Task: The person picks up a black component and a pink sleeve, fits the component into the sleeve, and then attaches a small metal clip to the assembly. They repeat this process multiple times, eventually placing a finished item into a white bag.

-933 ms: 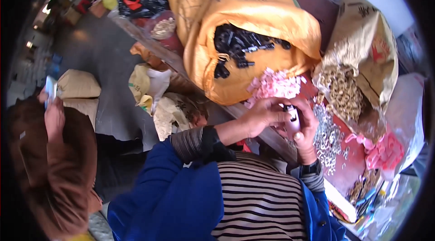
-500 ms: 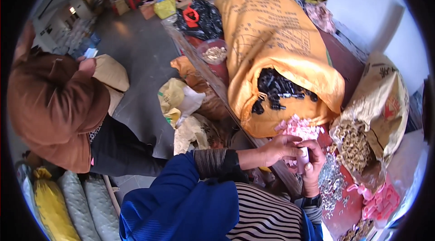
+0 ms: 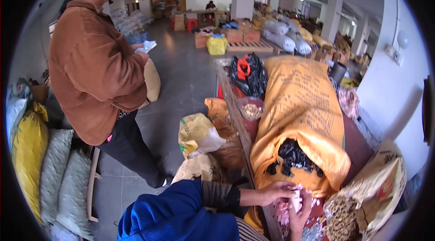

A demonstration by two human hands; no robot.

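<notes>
My left hand reaches in from the left, its thumb and fingers pinched at the top of a small pale pink piece. Upright from below, my right hand grips the same piece between thumb and fingers. The piece looks smooth and elongated; its exact kind is too small to make out. Just beyond the hands is the open mouth of a large orange woven sack, with black plastic parts inside. Loose pink pieces lie beneath my hands, and shiny metal parts lie beside my right wrist.
A tan sack of brass-coloured parts leans at the right. A wooden edge runs along the table's left. A bowl of small pieces sits behind it. A person in a brown jacket stands at left, near stacked sacks.
The view has tilted up, bringing more of the hall and the standing person into sight. My hands appear lower in the picture, still together on the pale pink piece.
</notes>
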